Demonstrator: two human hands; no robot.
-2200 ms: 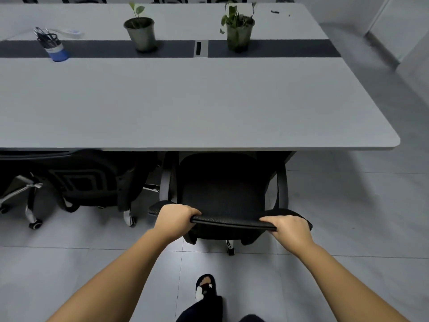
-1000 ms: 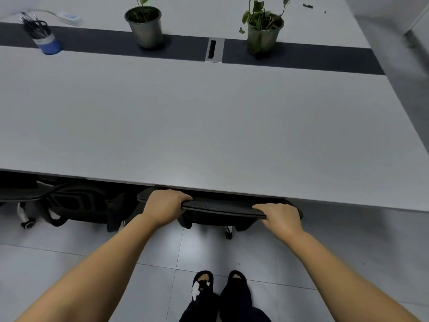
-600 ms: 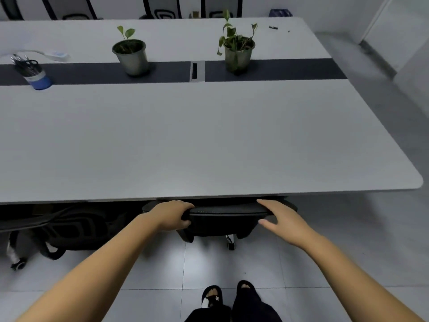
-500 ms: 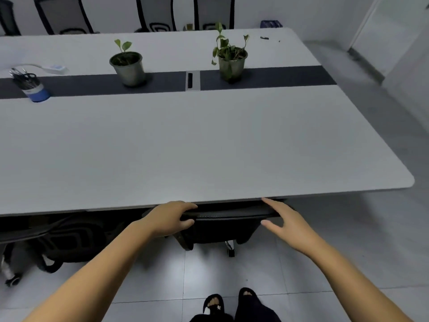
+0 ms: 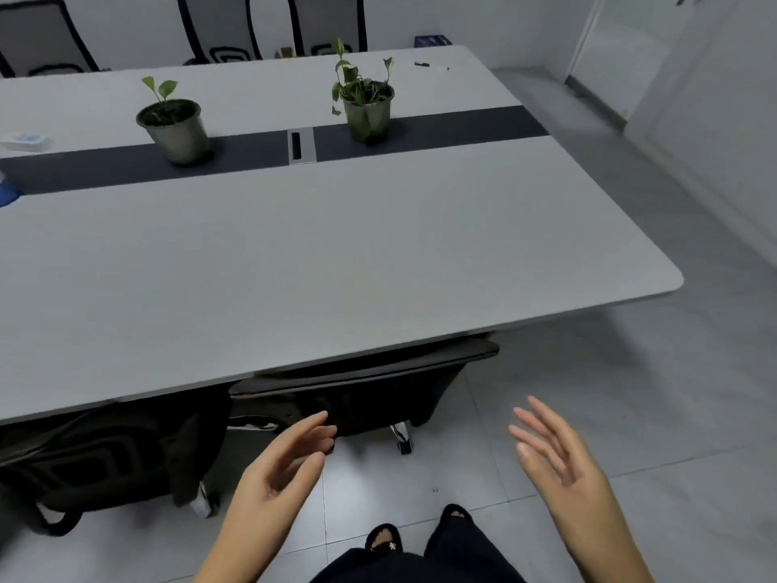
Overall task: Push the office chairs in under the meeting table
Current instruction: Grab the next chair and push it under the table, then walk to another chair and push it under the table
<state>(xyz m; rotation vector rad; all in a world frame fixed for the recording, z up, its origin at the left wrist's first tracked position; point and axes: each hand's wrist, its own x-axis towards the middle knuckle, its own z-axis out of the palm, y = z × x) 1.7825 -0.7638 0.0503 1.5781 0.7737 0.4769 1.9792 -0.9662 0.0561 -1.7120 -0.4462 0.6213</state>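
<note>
Office chair [image 5: 361, 385] sits tucked under the meeting table [image 5: 336, 254], just beyond both spread, empty hands: left hand [image 5: 277, 469], right hand [image 5: 555, 452]. Next likely another chair.

Meeting room interior: pale walls, grey tiled floor, even diffuse lighting.

The floor [image 5: 630, 414] consists of large light-grey tiles with thin grout lines and carries soft reflections. White walls [image 5: 504, 18] enclose the room at 12 o'clock and 2 o'clock. A pale door panel [image 5: 622, 40] stands at 1 o'clock, next to a dark skirting strip [image 5: 597, 96] along the wall base. Three mesh-backed chairs [image 5: 323, 23] line the far wall at 11 to 12 o'clock. A small dark-blue box [image 5: 433, 40] sits by the wall at 12 o'clock. No window is within view; shadows are faint.
</note>
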